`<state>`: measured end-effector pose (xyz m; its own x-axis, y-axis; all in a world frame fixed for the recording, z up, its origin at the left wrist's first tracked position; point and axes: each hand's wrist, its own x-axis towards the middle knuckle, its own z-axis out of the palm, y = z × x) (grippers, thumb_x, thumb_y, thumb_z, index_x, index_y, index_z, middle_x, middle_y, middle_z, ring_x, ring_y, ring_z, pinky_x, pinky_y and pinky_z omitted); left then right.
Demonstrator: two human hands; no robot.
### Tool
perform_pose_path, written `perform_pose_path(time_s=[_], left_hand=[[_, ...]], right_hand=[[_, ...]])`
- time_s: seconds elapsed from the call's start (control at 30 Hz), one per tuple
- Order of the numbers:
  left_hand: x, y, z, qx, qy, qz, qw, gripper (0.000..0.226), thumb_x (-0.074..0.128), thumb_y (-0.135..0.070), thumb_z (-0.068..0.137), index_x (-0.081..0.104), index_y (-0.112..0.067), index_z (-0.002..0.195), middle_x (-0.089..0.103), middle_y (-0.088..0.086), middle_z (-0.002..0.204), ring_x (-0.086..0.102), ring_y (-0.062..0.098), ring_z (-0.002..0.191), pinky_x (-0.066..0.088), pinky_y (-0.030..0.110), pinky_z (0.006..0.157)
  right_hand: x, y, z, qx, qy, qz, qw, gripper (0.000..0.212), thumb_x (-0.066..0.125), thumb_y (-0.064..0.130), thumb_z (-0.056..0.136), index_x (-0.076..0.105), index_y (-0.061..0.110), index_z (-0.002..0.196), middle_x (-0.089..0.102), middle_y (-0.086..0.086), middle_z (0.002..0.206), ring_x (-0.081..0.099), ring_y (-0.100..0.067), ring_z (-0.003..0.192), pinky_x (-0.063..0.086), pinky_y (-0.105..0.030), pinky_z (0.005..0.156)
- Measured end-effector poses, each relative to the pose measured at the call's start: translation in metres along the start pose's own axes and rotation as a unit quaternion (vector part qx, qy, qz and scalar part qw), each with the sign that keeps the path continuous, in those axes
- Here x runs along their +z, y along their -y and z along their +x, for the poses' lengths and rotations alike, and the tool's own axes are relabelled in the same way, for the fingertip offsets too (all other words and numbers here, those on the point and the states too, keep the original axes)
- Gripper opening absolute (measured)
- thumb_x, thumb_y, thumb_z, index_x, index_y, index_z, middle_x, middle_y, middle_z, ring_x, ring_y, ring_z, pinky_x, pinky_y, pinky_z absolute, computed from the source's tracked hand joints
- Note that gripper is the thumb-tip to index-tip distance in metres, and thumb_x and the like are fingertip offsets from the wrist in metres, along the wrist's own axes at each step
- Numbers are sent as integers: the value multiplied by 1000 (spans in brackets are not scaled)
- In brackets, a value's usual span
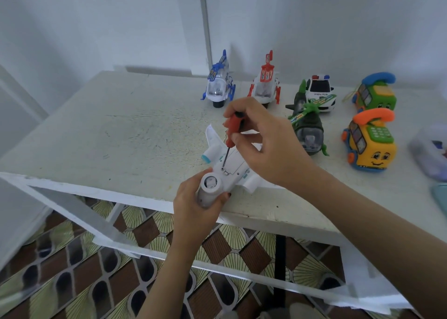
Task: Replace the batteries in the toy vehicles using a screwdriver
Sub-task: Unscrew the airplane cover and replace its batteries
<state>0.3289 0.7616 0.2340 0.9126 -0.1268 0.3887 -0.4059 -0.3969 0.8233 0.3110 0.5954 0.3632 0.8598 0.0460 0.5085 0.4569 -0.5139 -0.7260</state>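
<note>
The left hand (pixel 193 199) grips the nose of the white plastic toy aeroplane (pixel 239 167) at the white table's (pixel 121 129) near edge, and the right hand (pixel 268 146), pinching the red-handled screwdriver (pixel 235 128), should press squarely into the belly screw while turning.

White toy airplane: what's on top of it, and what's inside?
The red screwdriver, pinched by the right hand, has its tip at a screw on the upturned belly of the white toy airplane; the left hand grips one end. The cover looks shut, so the inside is hidden.
</note>
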Motion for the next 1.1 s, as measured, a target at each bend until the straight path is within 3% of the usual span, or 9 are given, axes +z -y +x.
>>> perform_pose_path(time_s=[0.13, 0.3, 0.4, 0.63, 0.8, 0.9, 1.0, 1.03, 1.1], left_hand=[[0, 1, 0, 2, -2, -3, 1000, 53, 83, -27, 68, 56, -35, 113, 56, -30, 106, 53, 0, 106, 45, 18, 83], [0, 0, -1, 0, -1, -12, 1000, 52, 79, -30, 67, 58, -33, 114, 58, -28, 108, 56, 8, 106, 45, 18, 85], [-1, 1, -1, -5, 0, -15, 1000, 55, 86, -17, 69, 58, -32, 114, 58, -27, 108, 56, 12, 107, 44, 16, 85], [-1, 1, -1, -4, 4, -13, 1000, 53, 83, -24, 69, 58, -34, 114, 58, -27, 108, 56, 11, 107, 45, 20, 85], [-1, 1, -1, -15, 7, -14, 1000, 52, 76, -35, 67, 57, -36, 115, 59, -27, 109, 57, 6, 107, 46, 16, 84], [-1, 2, -1, -21, 13, -18, 1000, 52, 76, -38, 67, 57, -36, 115, 62, -21, 109, 59, 6, 106, 48, 15, 84], [-1, 3, -1, -23, 15, -30, 999, 52, 72, -47, 66, 58, -35, 115, 64, -18, 110, 60, 9, 106, 53, 28, 84], [-1, 3, -1, -24, 14, -32, 999, 53, 71, -50, 65, 59, -36, 115, 64, -18, 110, 60, 9, 105, 54, 31, 84], [-1, 3, -1, -28, 14, -35, 999, 53, 69, -51, 65, 59, -35, 114, 65, -16, 111, 61, 9, 105, 55, 35, 84]], right_hand=[[0, 0, 0, -11, 2, -8, 1000, 28, 53, -6, 87, 53, 8, 111, 62, -6, 93, 65, -16, 84, 57, -27, 80], [-3, 2, 1, -4, 0, 14, 1000, 29, 53, -6, 87, 52, 10, 111, 62, -4, 94, 66, -12, 84, 55, -18, 79], [-2, 0, 1, -3, 14, 13, 1000, 29, 53, -6, 87, 52, 11, 110, 62, -2, 94, 66, -12, 85, 55, -19, 80], [-1, -3, 1, -14, 21, -7, 1000, 28, 54, -6, 87, 53, 9, 111, 62, -5, 93, 66, -15, 83, 55, -19, 80], [4, -6, 5, -80, 23, -134, 988, 30, 63, 17, 89, 57, 12, 118, 60, -4, 91, 62, -19, 80, 56, -32, 74], [7, -8, 9, -123, 3, -174, 977, 36, 55, 30, 92, 59, 11, 122, 59, -1, 94, 60, -16, 81, 54, -34, 74], [11, -7, 12, -134, 15, -108, 985, 35, 46, 16, 98, 55, 5, 130, 61, -1, 116, 58, -12, 110, 47, -23, 95], [12, -6, 13, -122, 23, -71, 990, 35, 44, 10, 98, 55, 4, 131, 61, 2, 115, 61, -13, 107, 48, -23, 95], [13, -3, 14, -81, 25, 3, 996, 37, 46, 1, 95, 56, 4, 131, 62, 10, 102, 64, -12, 83, 54, -26, 84]])
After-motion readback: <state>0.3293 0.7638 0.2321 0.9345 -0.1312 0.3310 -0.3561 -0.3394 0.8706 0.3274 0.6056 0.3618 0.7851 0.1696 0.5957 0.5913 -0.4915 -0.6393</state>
